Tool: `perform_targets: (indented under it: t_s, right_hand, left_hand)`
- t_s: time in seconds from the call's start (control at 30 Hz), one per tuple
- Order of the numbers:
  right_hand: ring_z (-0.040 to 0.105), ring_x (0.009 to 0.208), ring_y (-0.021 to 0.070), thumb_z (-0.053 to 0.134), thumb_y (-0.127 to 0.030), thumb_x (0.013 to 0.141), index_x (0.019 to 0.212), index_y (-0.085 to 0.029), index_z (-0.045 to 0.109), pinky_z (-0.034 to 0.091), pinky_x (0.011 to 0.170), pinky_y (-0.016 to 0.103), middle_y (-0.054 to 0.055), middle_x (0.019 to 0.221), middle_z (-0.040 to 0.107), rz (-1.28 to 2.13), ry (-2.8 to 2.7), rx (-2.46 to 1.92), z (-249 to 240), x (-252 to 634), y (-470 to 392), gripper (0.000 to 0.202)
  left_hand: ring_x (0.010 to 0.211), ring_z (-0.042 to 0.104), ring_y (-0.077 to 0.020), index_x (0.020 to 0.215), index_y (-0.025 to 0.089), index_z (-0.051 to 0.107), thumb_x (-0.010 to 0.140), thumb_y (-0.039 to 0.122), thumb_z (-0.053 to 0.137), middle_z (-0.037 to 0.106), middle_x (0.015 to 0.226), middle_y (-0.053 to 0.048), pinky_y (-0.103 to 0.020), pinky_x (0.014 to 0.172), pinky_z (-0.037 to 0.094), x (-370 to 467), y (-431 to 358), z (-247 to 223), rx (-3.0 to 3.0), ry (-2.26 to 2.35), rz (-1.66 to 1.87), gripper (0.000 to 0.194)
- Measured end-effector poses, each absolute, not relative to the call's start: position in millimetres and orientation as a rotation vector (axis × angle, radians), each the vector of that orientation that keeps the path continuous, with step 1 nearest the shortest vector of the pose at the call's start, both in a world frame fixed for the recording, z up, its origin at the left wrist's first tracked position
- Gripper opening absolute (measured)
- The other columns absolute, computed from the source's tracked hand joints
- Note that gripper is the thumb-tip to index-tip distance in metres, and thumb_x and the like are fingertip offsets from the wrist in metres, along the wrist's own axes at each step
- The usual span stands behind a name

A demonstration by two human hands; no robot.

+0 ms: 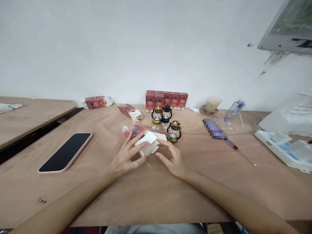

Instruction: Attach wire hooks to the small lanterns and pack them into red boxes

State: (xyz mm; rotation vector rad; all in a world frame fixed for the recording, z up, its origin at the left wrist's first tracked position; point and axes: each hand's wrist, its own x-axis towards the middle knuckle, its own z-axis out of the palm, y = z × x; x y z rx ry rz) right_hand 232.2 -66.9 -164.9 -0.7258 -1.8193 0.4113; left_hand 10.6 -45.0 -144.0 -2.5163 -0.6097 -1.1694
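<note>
A red cardboard box (136, 130) with white inner flaps lies on the table, its open end toward me. My left hand (130, 154) grips it from the left, fingers over its top and side. At the open end, my right hand (172, 157) pinches a white flap between thumb and fingers. Just beyond the box stands a small gold-and-black lantern (174, 132). Behind that, a gold lantern (157, 115) and a black lantern (167, 114) stand side by side. The inside of the box is hidden from view.
Several closed red boxes (167, 100) stand against the wall. Two opened boxes lie left of them, one an open-flapped box (129, 111). A phone (65, 152) lies at left. At right are a drink cup (211, 104), plastic bottle (234, 110), screwdriver (240, 151) and white power strip (280, 149).
</note>
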Motion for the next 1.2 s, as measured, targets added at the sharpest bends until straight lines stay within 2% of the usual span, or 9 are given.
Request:
perform_targets:
  t_s: [0.07,0.17,0.3,0.47,0.57,0.73,0.83,0.97,1.2]
  right_hand:
    - [0.064,0.091,0.0162,0.059,-0.024,0.085,0.114,-0.021,0.053,0.052,0.081,0.029,0.007,0.103,0.064,0.435,-1.789,-0.748,-164,232,-66,0.030]
    - [0.062,0.084,0.0154,0.063,-0.025,0.082,0.084,-0.020,0.057,0.049,0.075,0.028,0.004,0.089,0.062,0.383,-1.717,-0.796,-161,232,-67,0.008]
    - [0.055,0.072,0.0133,0.069,-0.029,0.076,0.058,-0.020,0.038,0.044,0.065,0.026,-0.001,0.074,0.050,0.328,-1.619,-0.885,-159,230,-67,0.037]
    - [0.052,0.065,0.0114,0.071,-0.026,0.070,0.070,-0.022,0.039,0.044,0.060,0.025,-0.002,0.078,0.049,0.379,-1.461,-0.909,-162,227,-65,0.032]
    - [0.058,0.063,0.0113,0.066,-0.027,0.076,0.088,-0.022,0.048,0.048,0.059,0.025,0.000,0.084,0.059,0.572,-1.511,-0.906,-163,227,-65,0.022]
    - [0.063,0.063,0.0125,0.054,-0.030,0.087,0.089,-0.020,0.060,0.051,0.061,0.025,0.002,0.078,0.066,0.683,-1.709,-0.832,-162,230,-68,0.012]
    - [0.065,0.065,0.0126,0.051,-0.028,0.089,0.088,-0.019,0.061,0.052,0.064,0.025,0.003,0.078,0.068,0.637,-1.737,-0.787,-163,231,-69,0.013]
    - [0.063,0.065,0.0118,0.052,-0.028,0.088,0.082,-0.018,0.060,0.052,0.063,0.024,0.003,0.076,0.069,0.578,-1.724,-0.775,-163,232,-69,0.014]
    - [0.064,0.064,0.0119,0.053,-0.028,0.087,0.081,-0.019,0.059,0.053,0.062,0.024,0.003,0.076,0.068,0.604,-1.696,-0.757,-163,232,-70,0.013]
  left_hand:
    - [0.131,0.042,-0.0246,0.124,0.027,0.047,0.086,0.016,0.052,0.060,0.124,-0.006,-0.056,0.106,0.036,12,-47,-141,-2.476,-0.444,-1.161,0.040]
    - [0.118,0.055,-0.0223,0.122,0.024,0.048,0.081,0.017,0.056,0.066,0.112,-0.006,-0.046,0.101,0.044,18,-52,-136,-2.409,-0.460,-1.184,0.041]
    - [0.100,0.064,-0.0204,0.115,0.020,0.052,0.076,0.019,0.061,0.070,0.096,-0.005,-0.037,0.091,0.050,32,-62,-131,-2.341,-0.498,-1.195,0.040]
    - [0.094,0.064,-0.0191,0.095,0.022,0.058,0.073,0.023,0.067,0.070,0.091,-0.001,-0.036,0.086,0.050,39,-67,-131,-2.285,-0.398,-1.138,0.024]
    - [0.098,0.061,-0.0189,0.092,0.028,0.059,0.071,0.023,0.072,0.068,0.096,0.001,-0.038,0.086,0.047,34,-63,-132,-2.252,-0.304,-1.011,0.025]
    - [0.084,0.057,-0.0178,0.085,0.026,0.063,0.069,0.019,0.072,0.064,0.081,0.000,-0.036,0.077,0.046,27,-58,-134,-2.109,-0.317,-0.954,0.020]
    - [0.084,0.056,-0.0191,0.091,0.023,0.066,0.074,0.024,0.066,0.063,0.081,-0.003,-0.038,0.078,0.047,25,-57,-135,-2.096,-0.366,-0.930,0.017]
    - [0.099,0.056,-0.0203,0.104,0.024,0.066,0.079,0.029,0.064,0.066,0.100,-0.005,-0.037,0.088,0.046,20,-56,-137,-2.127,-0.363,-0.885,0.026]
    - [0.110,0.052,-0.0236,0.111,0.031,0.063,0.078,0.019,0.065,0.064,0.117,0.001,-0.042,0.096,0.043,15,-54,-138,-2.162,-0.322,-0.797,0.036]
